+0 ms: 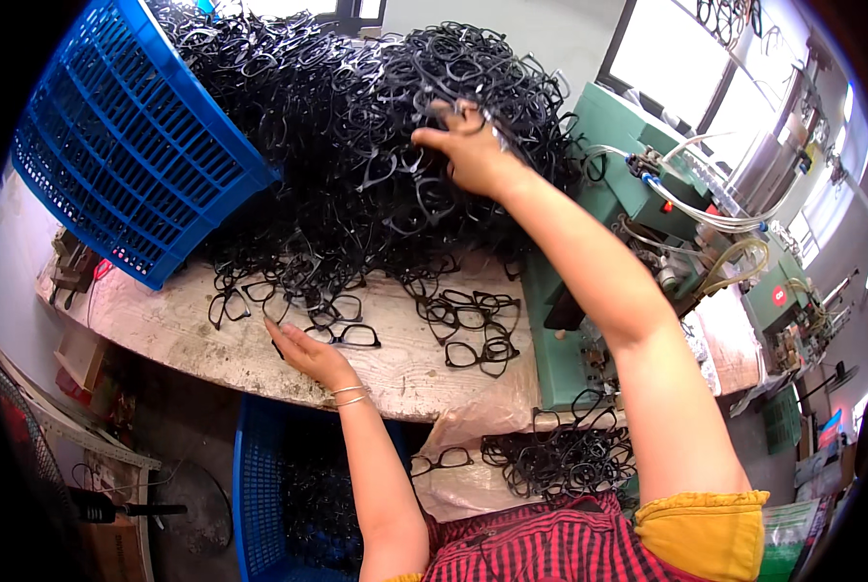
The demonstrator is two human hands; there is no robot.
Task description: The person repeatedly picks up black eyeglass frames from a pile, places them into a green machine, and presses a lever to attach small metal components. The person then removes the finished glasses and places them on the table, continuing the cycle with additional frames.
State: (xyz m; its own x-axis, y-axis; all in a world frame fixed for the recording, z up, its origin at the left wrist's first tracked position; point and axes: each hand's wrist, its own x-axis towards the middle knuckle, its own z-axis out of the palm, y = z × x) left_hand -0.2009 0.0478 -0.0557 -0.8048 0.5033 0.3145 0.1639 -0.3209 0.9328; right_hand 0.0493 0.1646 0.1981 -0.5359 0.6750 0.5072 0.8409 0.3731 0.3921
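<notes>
- Probably at the step of drawing black glasses from the big heap [473, 60], banked along the back edge of the table [177, 306] and spread toward the front edge.
- Up at the face of the heap with the right hand [475, 153], toward the table's back right corner; thumb apart from bent, blurred fingers; cannot tell whether clamped on a pair or merely among them.
- Down at the front edge with the left hand [313, 357], fingers stretched out and clamped on nothing visible, just beside a loose pair [356, 336].
- Lying near the front edge, farther right: more loose glasses [468, 325], close to the green machine [552, 373].
- Tilted over the table's left end: a blue basket [148, 126], beside the heap.
- Below the front edge: a smaller pile [565, 461] near the lap, and a blue crate [247, 485] with more black pieces inside.
- Next, likely calls for pinching some glasses firmly, easing them clear of tangled neighbours, then lowering them toward the left hand.
</notes>
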